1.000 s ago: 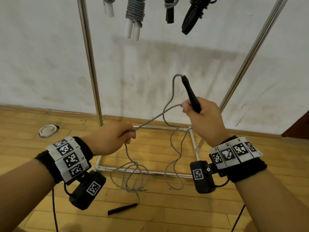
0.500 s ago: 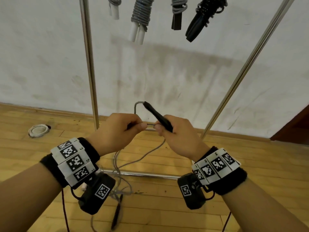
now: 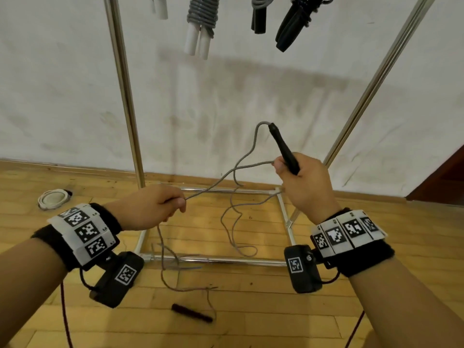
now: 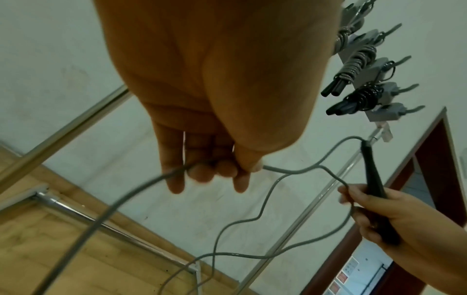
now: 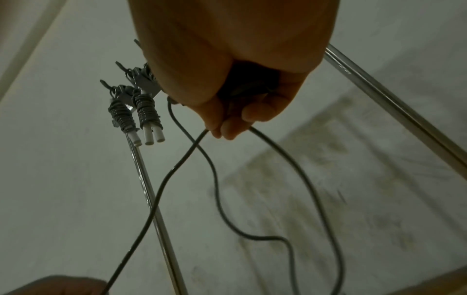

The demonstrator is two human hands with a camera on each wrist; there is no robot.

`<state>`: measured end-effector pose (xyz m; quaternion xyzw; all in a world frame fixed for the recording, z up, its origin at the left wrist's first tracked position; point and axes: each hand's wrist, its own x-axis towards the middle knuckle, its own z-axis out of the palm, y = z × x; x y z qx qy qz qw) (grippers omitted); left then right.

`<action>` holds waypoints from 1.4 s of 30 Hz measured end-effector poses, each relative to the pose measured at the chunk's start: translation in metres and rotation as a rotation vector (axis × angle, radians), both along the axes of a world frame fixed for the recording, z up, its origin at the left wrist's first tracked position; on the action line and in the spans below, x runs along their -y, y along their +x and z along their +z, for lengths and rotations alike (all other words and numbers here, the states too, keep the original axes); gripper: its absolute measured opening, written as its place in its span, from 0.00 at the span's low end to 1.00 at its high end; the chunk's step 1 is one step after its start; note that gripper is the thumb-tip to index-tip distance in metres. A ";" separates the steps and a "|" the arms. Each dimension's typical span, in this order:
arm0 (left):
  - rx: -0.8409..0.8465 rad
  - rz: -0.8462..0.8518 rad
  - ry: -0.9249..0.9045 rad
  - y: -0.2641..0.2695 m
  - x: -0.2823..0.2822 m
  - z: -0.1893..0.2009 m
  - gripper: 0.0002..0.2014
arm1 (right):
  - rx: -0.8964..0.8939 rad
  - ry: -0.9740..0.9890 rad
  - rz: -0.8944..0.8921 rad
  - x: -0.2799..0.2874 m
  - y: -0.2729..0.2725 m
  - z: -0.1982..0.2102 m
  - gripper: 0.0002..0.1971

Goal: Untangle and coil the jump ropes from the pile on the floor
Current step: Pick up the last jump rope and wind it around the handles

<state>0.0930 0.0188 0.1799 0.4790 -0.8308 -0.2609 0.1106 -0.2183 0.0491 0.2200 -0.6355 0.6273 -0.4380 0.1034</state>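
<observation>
A grey jump rope (image 3: 227, 175) stretches between my hands. My right hand (image 3: 303, 182) grips its black handle (image 3: 283, 149) upright and also pinches a loop of the cord (image 5: 187, 151). My left hand (image 3: 153, 207) is lower and to the left, and the cord (image 4: 285, 170) passes through its curled fingers (image 4: 202, 175). From there the rope hangs in loose bends to the wooden floor. The rope's second black handle (image 3: 192, 313) lies on the floor between my forearms.
A metal rack stands against the white wall, its base frame (image 3: 216, 259) on the floor under the rope and its posts (image 3: 123, 91) on either side. Several coiled ropes (image 3: 202, 18) hang from its top. A white coiled rope (image 3: 52, 198) lies at far left.
My hands were together half a second ago and have pulled apart. The right hand rose with the handle, the left dropped leftward, drawing a length of cord taut between them.
</observation>
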 end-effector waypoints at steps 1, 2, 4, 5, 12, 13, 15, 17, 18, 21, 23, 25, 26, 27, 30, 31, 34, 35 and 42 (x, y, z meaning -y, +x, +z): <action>-0.005 0.008 -0.033 -0.002 -0.001 0.000 0.13 | -0.016 -0.003 0.016 -0.001 0.000 -0.002 0.05; -0.018 0.007 -0.070 -0.005 -0.003 0.001 0.12 | -0.005 0.000 0.046 -0.002 0.001 -0.005 0.03; -0.066 -0.019 -0.143 -0.015 -0.009 0.004 0.11 | 0.047 0.033 0.133 -0.008 0.010 -0.013 0.05; -0.090 -0.039 -0.171 -0.021 -0.012 0.006 0.10 | 0.045 0.054 0.181 -0.012 0.016 -0.017 0.06; -0.266 -0.090 -0.267 -0.048 -0.024 0.020 0.10 | -0.075 0.167 0.458 -0.020 0.056 -0.033 0.08; -0.296 -0.076 -0.261 -0.048 -0.025 0.021 0.10 | -0.044 0.178 0.451 -0.020 0.057 -0.033 0.07; -0.326 -0.042 -0.230 -0.047 -0.024 0.020 0.10 | -0.003 0.163 0.443 -0.017 0.057 -0.032 0.10; -0.259 -0.031 -0.185 -0.043 -0.021 0.016 0.11 | 0.014 0.105 0.419 -0.013 0.054 -0.030 0.11; -0.208 -0.048 -0.152 -0.039 -0.018 0.013 0.12 | 0.024 0.081 0.391 -0.011 0.050 -0.028 0.10; -0.109 -0.115 0.016 -0.026 -0.013 -0.003 0.15 | 0.094 0.033 0.266 -0.002 0.037 -0.025 0.08; -0.039 -0.138 0.116 -0.016 -0.010 -0.012 0.16 | 0.128 0.004 0.191 0.002 0.027 -0.022 0.09; 0.056 -0.133 0.159 -0.007 -0.007 -0.020 0.17 | 0.152 -0.021 0.125 0.006 0.017 -0.018 0.10; 0.095 -0.127 0.167 -0.004 -0.006 -0.022 0.17 | 0.164 -0.024 0.107 0.008 0.011 -0.017 0.09; 0.120 -0.119 0.167 -0.001 -0.005 -0.024 0.17 | 0.170 -0.013 0.104 0.009 0.007 -0.017 0.09; 0.150 -0.099 0.122 0.002 -0.005 -0.027 0.15 | 0.161 0.076 0.151 0.009 0.000 -0.023 0.04; 0.140 -0.090 0.092 0.000 -0.006 -0.026 0.14 | 0.152 0.100 0.175 0.007 0.001 -0.026 0.06; 0.062 -0.072 -0.039 -0.013 -0.011 -0.020 0.12 | 0.108 0.145 0.281 0.001 0.010 -0.034 0.07; 0.015 -0.083 -0.072 -0.020 -0.014 -0.016 0.11 | 0.081 0.155 0.318 -0.002 0.014 -0.035 0.07; -0.176 -0.108 -0.298 -0.053 -0.025 0.003 0.10 | -0.080 0.230 0.505 -0.014 0.044 -0.040 0.05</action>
